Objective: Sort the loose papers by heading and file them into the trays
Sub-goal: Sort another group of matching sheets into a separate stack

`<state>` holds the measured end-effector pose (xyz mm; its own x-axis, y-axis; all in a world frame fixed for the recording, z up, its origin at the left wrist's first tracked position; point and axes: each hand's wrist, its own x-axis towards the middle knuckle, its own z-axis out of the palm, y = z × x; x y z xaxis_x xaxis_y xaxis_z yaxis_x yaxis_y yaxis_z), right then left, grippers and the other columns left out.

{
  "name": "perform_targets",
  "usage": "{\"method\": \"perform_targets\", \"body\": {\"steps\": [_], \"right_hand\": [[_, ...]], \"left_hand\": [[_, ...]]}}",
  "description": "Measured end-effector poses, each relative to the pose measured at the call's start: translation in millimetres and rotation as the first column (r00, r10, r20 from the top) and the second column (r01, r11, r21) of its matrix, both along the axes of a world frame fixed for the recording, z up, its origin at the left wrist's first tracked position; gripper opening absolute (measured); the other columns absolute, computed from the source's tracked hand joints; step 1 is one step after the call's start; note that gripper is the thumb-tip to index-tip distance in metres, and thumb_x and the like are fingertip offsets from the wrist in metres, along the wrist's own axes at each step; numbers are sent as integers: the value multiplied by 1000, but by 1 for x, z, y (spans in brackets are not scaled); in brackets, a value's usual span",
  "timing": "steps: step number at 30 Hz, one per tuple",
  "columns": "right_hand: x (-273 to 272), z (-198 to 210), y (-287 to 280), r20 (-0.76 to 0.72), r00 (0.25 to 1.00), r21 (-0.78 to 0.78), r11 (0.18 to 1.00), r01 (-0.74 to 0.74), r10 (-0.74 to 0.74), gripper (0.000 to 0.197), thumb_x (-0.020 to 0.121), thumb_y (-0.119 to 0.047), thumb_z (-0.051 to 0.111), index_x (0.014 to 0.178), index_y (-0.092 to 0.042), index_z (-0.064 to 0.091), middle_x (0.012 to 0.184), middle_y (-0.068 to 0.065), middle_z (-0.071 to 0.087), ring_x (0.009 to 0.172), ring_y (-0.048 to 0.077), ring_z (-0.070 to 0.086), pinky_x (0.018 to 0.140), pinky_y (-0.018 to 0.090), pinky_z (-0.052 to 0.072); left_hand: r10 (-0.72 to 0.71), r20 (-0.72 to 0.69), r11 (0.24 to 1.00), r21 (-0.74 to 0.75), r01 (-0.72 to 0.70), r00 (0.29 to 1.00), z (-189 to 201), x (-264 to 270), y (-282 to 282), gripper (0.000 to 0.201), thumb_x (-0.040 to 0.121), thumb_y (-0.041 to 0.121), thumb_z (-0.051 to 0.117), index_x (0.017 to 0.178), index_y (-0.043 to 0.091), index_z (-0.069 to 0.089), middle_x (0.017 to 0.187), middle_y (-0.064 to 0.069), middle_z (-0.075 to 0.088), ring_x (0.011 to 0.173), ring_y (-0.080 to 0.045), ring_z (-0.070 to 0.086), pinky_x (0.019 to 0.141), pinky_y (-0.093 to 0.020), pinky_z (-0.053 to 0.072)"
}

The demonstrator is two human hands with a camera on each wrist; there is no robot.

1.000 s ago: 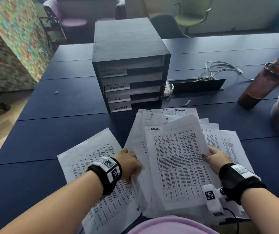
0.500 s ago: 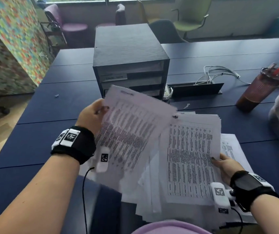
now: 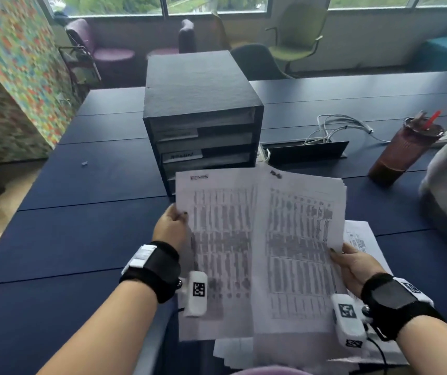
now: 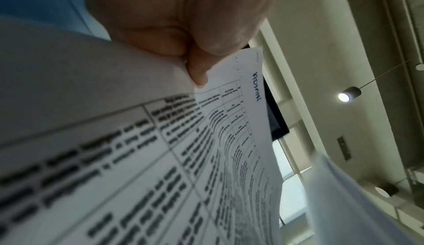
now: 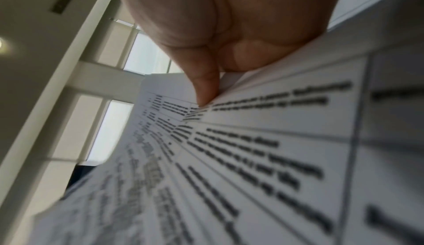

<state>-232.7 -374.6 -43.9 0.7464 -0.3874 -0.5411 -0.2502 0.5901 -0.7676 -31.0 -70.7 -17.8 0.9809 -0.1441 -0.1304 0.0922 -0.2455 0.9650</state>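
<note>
My left hand pinches the left edge of a printed sheet headed ADMIN, thumb on top; the left wrist view shows that heading in blue ink and my thumb on the page. My right hand grips a thick stack of printed papers by its right edge, thumb pressed on the top page. Both are held up above the table, side by side, overlapping slightly. Behind them stands the black tray unit with labelled slots; its lower slots are hidden by the papers.
More loose sheets lie on the dark blue table under my right hand and near my body. A brown tumbler with a red straw stands at the right, white cables and a cable flap behind the trays. Chairs stand beyond.
Both hands have lifted the papers off the table. My left hand swung its sheet from the left into line beside the right hand's stack, and the stack rose higher.
</note>
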Motion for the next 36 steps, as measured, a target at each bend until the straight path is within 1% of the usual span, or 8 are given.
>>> {"method": "perform_targets", "body": {"steps": [3,6,11,15,18,25,31,36], "right_hand": [[13,7,10,-38,999,-107,994,-18,14,33,72,6,68,101,-7,64,84,9,73,71,24,70,56,34,58],[22,8,14,-133,991,-210,977,-34,6,28,90,8,46,110,-5,60,97,15,69,86,31,63,79,44,55],[26,7,17,-210,977,-275,957,-95,36,28,91,8,44,113,-4,58,107,20,63,97,34,58,95,54,44],[27,6,22,-264,964,-357,926,-125,28,20,91,6,48,101,-5,61,102,20,65,98,35,59,86,48,49],[28,0,26,-308,951,-453,877,-160,15,15,91,2,52,93,-7,63,96,18,66,97,35,60,88,48,49],[26,-21,25,-421,907,-554,795,-247,-12,21,91,-13,57,109,-3,59,112,13,63,106,30,57,94,38,42],[26,-34,27,-481,877,-504,811,-296,21,29,91,-17,59,116,-5,52,114,14,61,107,30,56,100,45,42],[20,-27,16,-412,911,-490,835,-250,30,33,86,-15,66,116,-5,57,112,16,65,107,34,59,101,50,42]], "left_hand": [[-57,-54,998,-4,57,997,-9,-16,-22,23,94,-1,46,98,17,59,83,8,63,78,-13,55,68,-18,43],[-98,-75,995,-1,98,992,-7,-28,-37,19,95,1,45,95,15,57,77,8,60,73,-11,53,59,-8,40],[-99,-130,995,-45,94,987,-3,-36,-50,21,96,9,45,85,20,59,77,6,65,74,-13,58,63,-20,44],[-67,-150,996,-71,57,986,3,-45,-57,27,101,29,38,105,16,61,99,-3,67,94,-22,61,80,-25,44],[-137,-186,989,-73,125,973,11,-57,-63,36,101,44,30,121,21,49,107,8,58,94,-13,55,84,-19,40],[-229,-290,901,299,315,929,-18,-60,-69,38,98,17,43,134,13,30,108,-7,59,87,-22,55,74,-29,43],[-242,-322,866,353,354,915,-31,-63,-68,37,98,12,33,135,14,33,116,-10,56,94,-26,53,77,-30,43],[-241,-193,933,223,281,951,-26,-58,-65,11,99,12,36,107,18,41,103,-6,55,81,-18,53,64,-21,43]]}}
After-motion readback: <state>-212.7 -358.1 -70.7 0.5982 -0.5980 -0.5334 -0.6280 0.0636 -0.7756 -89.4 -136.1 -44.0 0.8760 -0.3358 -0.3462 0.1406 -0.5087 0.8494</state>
